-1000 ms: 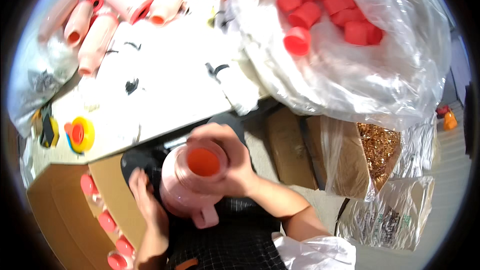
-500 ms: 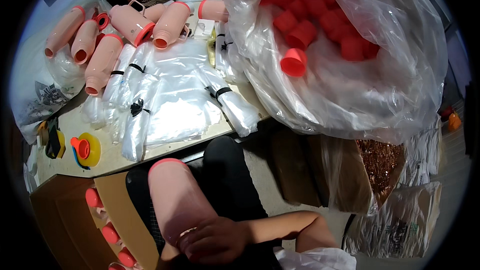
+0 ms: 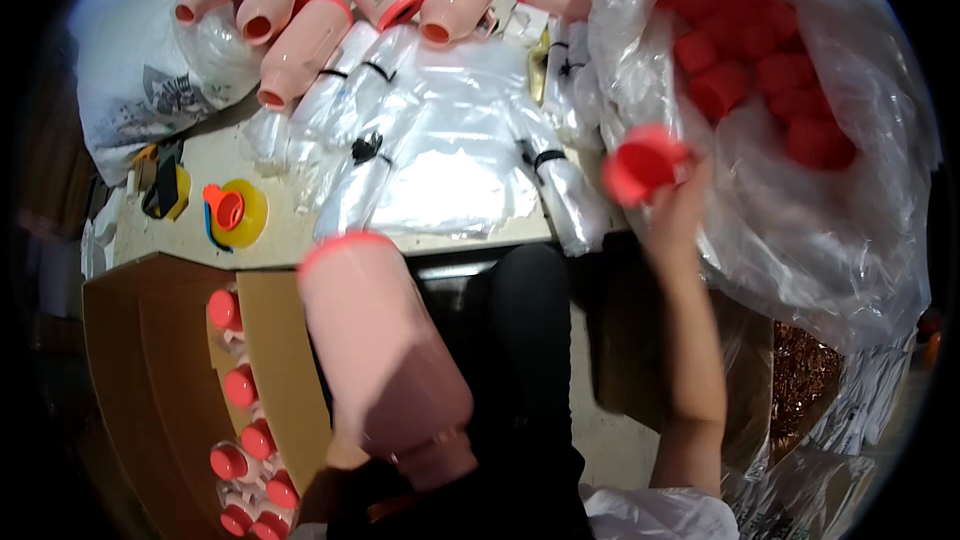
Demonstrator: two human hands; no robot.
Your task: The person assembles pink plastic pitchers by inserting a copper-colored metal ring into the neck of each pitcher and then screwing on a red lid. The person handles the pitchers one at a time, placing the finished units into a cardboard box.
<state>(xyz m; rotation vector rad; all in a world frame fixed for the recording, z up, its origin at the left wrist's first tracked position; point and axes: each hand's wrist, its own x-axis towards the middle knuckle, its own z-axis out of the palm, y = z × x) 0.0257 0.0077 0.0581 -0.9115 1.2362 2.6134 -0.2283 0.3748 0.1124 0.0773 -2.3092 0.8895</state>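
My left hand [image 3: 347, 453] holds a pink thermos flask [image 3: 385, 345] over my lap, its red-rimmed end up and away and its neck toward me. Most of that hand's fingers are hidden behind the flask. My right hand [image 3: 679, 195] is raised at the left side of a big clear plastic bag [image 3: 800, 240], pinching a red cup-shaped lid [image 3: 640, 165], blurred by motion. Inside the bag lie many more red cup lids [image 3: 720, 90].
Several open-necked pink flasks [image 3: 305, 50] lie along the table's back left. Clear plastic bags [image 3: 455, 160] cover the middle. A yellow tape roll [image 3: 245, 215] sits at the left. Below it, a cardboard box [image 3: 150, 340] holds capped flasks. Copper-coloured shreds [image 3: 800, 370] fill a carton at right.
My right hand has left the flask's neck and risen to the bag, now with a red cup lid in it. The flask's neck is uncovered. The whole view has shifted.
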